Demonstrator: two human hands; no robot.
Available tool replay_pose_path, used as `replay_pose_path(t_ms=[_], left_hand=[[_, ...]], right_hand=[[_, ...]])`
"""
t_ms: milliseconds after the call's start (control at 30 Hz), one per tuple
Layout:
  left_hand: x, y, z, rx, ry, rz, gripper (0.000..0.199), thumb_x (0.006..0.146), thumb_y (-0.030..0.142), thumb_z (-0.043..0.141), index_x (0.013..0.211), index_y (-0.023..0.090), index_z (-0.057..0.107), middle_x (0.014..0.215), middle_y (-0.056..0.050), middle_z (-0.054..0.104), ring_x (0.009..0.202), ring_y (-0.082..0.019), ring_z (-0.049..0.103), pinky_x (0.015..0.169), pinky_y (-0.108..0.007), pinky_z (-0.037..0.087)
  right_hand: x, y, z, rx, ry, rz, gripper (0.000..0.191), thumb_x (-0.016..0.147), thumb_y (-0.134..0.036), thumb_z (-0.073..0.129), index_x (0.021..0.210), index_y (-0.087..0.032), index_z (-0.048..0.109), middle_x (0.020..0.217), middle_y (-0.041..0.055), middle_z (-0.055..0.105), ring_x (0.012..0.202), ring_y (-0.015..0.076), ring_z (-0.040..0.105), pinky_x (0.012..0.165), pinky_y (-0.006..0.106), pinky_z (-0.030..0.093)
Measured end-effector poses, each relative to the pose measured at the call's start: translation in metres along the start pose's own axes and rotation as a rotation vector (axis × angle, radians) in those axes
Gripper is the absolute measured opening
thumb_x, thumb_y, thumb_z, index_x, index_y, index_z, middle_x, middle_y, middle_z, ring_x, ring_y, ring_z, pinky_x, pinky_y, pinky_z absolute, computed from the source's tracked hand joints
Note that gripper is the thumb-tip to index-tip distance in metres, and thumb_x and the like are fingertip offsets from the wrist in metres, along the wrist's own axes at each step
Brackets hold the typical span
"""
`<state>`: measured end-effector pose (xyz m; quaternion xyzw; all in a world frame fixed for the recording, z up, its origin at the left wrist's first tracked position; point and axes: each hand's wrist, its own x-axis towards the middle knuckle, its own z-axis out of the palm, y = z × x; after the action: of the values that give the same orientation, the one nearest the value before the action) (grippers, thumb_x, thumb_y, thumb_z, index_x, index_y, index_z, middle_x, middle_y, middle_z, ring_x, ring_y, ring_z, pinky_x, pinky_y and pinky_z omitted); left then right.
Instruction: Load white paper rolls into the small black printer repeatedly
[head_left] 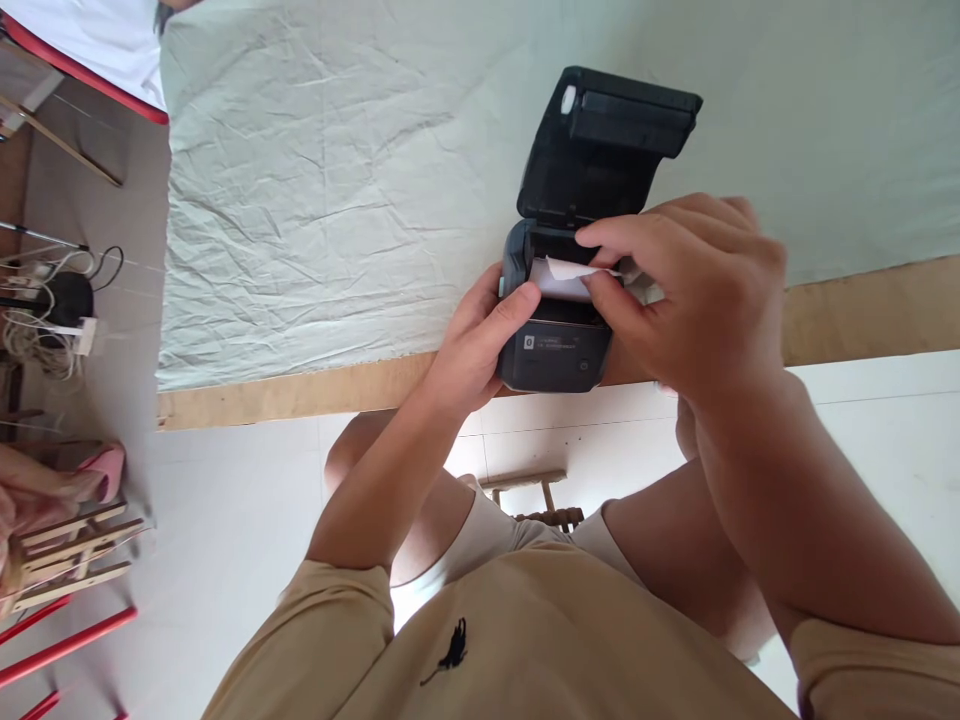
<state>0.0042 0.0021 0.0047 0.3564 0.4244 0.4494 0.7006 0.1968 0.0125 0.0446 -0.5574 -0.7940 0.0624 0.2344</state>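
Observation:
A small black label printer [556, 352] is held at the table's front edge, its hinged lid [611, 140] swung up and away from me. Inside its bay lies a white paper roll [559, 285] with a loose end lifted. My left hand [480, 335] grips the printer's left side, the thumb resting on its rim beside the roll. Over the right side of the bay, my right hand [694, 285] pinches the loose paper end between thumb and index finger. Its other fingers are curled and partly hidden.
A pale green cloth [337, 180] with creases covers the table, whose wooden edge [300, 390] runs in front of me. Tangled cables [49, 330] lie on the floor at left, near a wooden rack [75, 560] and red bars [67, 645]. A wooden stool [536, 490] shows under me.

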Motion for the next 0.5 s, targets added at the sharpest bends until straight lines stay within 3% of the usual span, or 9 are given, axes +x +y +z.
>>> replay_pose_path(t_ms=[67,200,300,367,400,500], left_hand=[[0.000,-0.001,0.000,-0.017,-0.007,0.063,0.053,0.094,0.071,0.083,0.123,0.028,0.072,0.110,-0.006,0.083,0.116,-0.035,0.085,0.080,-0.041,0.068],[0.004,-0.005,-0.004,0.017,-0.033,0.134,0.062,0.085,0.066,0.094,0.130,0.030,0.070,0.117,-0.004,0.081,0.135,-0.038,0.078,0.096,-0.042,0.068],[0.011,-0.013,-0.013,0.096,-0.033,0.133,0.073,0.080,0.061,0.098,0.139,0.032,0.066,0.123,-0.005,0.079,0.133,-0.038,0.078,0.096,-0.044,0.068],[0.018,-0.018,-0.021,0.128,-0.117,0.163,0.087,0.071,0.062,0.102,0.143,0.034,0.063,0.127,-0.006,0.078,0.128,-0.039,0.080,0.091,-0.044,0.069],[0.021,-0.020,-0.024,0.142,-0.132,0.175,0.088,0.071,0.061,0.102,0.145,0.034,0.062,0.132,-0.007,0.077,0.127,-0.039,0.079,0.092,-0.045,0.070],[0.024,-0.023,-0.031,0.171,-0.149,0.205,0.087,0.072,0.057,0.102,0.145,0.035,0.062,0.136,-0.007,0.076,0.125,-0.037,0.080,0.092,-0.045,0.070]], right_hand=[[-0.006,-0.004,-0.003,-0.002,0.003,-0.032,0.039,0.110,-0.023,0.049,0.119,-0.034,0.085,0.101,0.0059,0.085,0.110,0.0324,0.079,0.102,0.052,0.056],[-0.015,-0.006,0.001,0.135,0.055,-0.244,0.032,0.108,-0.019,0.052,0.108,-0.033,0.080,0.088,0.0003,0.081,0.097,0.0268,0.080,0.093,0.047,0.057],[-0.015,0.007,0.013,0.305,0.290,-0.284,0.015,0.106,-0.025,0.060,0.103,-0.031,0.073,0.084,-0.0013,0.078,0.084,0.0242,0.077,0.085,0.045,0.058],[-0.011,0.020,0.020,0.315,0.529,-0.244,0.013,0.103,-0.031,0.062,0.112,-0.031,0.071,0.095,0.0013,0.080,0.091,0.0260,0.076,0.082,0.044,0.059],[-0.008,0.025,0.022,0.284,0.594,-0.226,0.021,0.101,-0.032,0.062,0.121,-0.031,0.071,0.108,0.0034,0.081,0.101,0.0277,0.077,0.084,0.045,0.060],[-0.005,0.033,0.020,0.259,0.478,-0.190,0.049,0.102,-0.031,0.061,0.151,-0.034,0.058,0.153,0.0051,0.071,0.141,0.0311,0.072,0.108,0.051,0.062]])
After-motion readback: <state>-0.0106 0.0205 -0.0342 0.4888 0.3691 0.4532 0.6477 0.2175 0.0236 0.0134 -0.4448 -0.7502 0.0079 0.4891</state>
